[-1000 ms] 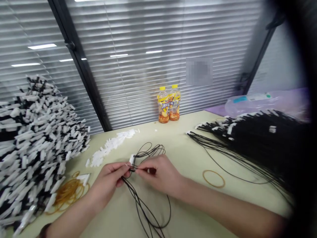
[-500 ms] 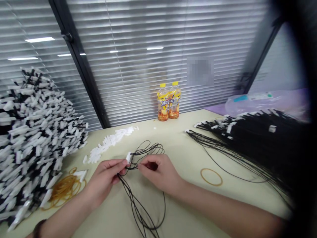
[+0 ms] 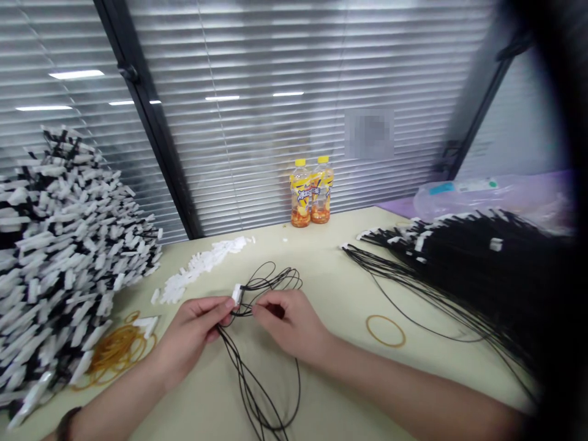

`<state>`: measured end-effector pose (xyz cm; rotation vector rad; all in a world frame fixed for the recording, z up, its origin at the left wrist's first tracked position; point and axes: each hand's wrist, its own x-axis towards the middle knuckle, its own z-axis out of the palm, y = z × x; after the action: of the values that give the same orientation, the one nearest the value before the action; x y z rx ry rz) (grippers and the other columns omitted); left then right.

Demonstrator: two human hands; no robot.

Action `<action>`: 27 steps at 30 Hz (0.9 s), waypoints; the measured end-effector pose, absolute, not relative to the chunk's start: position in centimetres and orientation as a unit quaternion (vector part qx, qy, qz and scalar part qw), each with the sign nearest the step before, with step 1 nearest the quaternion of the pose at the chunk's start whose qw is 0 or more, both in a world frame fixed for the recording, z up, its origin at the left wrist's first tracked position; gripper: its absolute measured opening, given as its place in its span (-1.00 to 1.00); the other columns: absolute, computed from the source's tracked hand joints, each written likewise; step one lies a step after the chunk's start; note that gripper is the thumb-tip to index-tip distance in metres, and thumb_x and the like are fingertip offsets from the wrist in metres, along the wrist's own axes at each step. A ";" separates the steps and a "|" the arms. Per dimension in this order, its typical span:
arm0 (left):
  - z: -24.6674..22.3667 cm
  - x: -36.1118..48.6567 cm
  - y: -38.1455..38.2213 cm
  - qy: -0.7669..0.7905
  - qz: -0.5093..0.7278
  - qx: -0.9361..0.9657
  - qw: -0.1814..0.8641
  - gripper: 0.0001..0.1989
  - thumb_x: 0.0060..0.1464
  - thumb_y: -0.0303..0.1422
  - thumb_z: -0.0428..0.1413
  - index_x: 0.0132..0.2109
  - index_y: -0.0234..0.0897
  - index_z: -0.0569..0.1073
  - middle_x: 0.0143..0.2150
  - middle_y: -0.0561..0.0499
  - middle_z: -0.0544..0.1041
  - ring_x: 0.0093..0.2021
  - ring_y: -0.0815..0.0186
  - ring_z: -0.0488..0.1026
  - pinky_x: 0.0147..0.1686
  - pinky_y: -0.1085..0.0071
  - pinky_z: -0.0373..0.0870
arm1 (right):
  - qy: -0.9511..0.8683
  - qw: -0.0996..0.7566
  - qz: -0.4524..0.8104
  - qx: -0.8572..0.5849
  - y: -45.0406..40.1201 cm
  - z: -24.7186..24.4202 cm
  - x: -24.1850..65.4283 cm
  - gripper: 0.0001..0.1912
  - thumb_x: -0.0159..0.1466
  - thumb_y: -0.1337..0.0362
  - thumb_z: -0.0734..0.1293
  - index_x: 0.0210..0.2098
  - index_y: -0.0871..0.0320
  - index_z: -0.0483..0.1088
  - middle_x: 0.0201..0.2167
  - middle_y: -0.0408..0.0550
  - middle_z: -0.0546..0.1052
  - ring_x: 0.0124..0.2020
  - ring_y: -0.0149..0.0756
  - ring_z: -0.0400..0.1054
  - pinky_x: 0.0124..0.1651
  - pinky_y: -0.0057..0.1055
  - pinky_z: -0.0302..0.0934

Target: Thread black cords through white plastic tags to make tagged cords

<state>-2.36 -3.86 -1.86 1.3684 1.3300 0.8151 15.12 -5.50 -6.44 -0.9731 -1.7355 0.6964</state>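
Thumb and fingers of my left hand [image 3: 198,327] pinch a white connector [image 3: 236,294] that has thin black wires [image 3: 247,380] running from it. Some wires loop up behind the hands; others hang down toward the table's near edge. Just to the right, my right hand [image 3: 287,318] is closed in a pinch on the black wires close to the connector. Its fingertips partly cover where it grips them.
A tall heap of black wires with white ends [image 3: 68,245] stands left, beside rubber bands [image 3: 117,350] and small white pieces [image 3: 202,266]. One rubber band [image 3: 386,331] lies right, near a black wire bundle [image 3: 463,263]. Two drink bottles [image 3: 310,196] stand behind.
Both hands keep their pinch; the right hand has shifted slightly left toward the connector. The whole view has moved a little.
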 end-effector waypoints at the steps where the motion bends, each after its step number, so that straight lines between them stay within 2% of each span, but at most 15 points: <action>1: -1.9 -2.3 -3.9 0.554 0.338 0.571 0.502 -0.68 -0.20 -0.20 0.17 -0.29 -0.32 0.49 -0.48 0.00 0.38 -0.47 0.45 0.21 -0.59 0.59 -0.01 | -0.722 0.491 0.273 -0.405 -5.5 -6.4 15.1 -0.75 0.18 0.33 0.10 -0.59 0.24 0.25 -0.65 -0.21 0.19 -0.59 -0.54 0.05 -0.54 -0.57 -0.10; 5: -2.0 -2.3 -4.3 0.558 0.342 0.591 0.472 -0.64 -0.20 -0.18 0.16 -0.23 -0.28 0.48 -0.44 -0.01 0.41 -0.44 0.42 0.23 -0.56 0.58 0.03 | -0.737 0.485 0.229 -0.411 -5.7 -6.2 15.2 -0.75 0.17 0.35 0.10 -0.61 0.24 0.19 -0.66 -0.22 0.17 -0.59 -0.55 0.05 -0.52 -0.57 -0.12; 17: -2.6 -2.7 -4.3 0.579 0.321 0.592 0.460 -0.65 -0.15 -0.21 0.14 -0.15 -0.18 0.45 -0.39 0.03 0.40 -0.37 0.41 0.22 -0.49 0.61 0.12 | -0.752 0.471 0.191 -0.420 -5.8 -6.4 15.1 -0.85 0.13 0.35 0.13 -0.54 0.21 0.25 -0.62 -0.20 0.29 -0.59 -0.53 0.08 -0.51 -0.57 -0.08; 23: -2.8 -2.7 -4.2 0.548 0.307 0.630 0.457 -0.73 -0.11 -0.24 0.12 -0.19 -0.16 0.47 -0.38 0.04 0.42 -0.32 0.38 0.24 -0.38 0.59 0.19 | -0.781 0.444 0.137 -0.418 -5.9 -6.6 15.0 -0.85 0.15 0.32 0.09 -0.48 0.21 0.23 -0.53 -0.12 0.35 -0.52 -0.45 0.19 -0.45 -0.54 0.01; 27: -2.8 -2.9 -4.2 0.542 0.277 0.677 0.414 -0.71 -0.10 -0.23 0.11 -0.18 -0.18 0.47 -0.37 0.02 0.45 -0.32 0.36 0.26 -0.35 0.58 0.20 | -0.801 0.410 0.084 -0.428 -6.1 -6.7 15.1 -0.81 0.18 0.25 0.05 -0.40 0.20 0.21 -0.49 -0.09 0.37 -0.49 -0.37 0.24 -0.46 -0.47 0.02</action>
<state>-2.88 -4.20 -2.75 1.7012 1.3613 0.6964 15.06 -6.11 -6.69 -1.0768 -2.0164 0.2118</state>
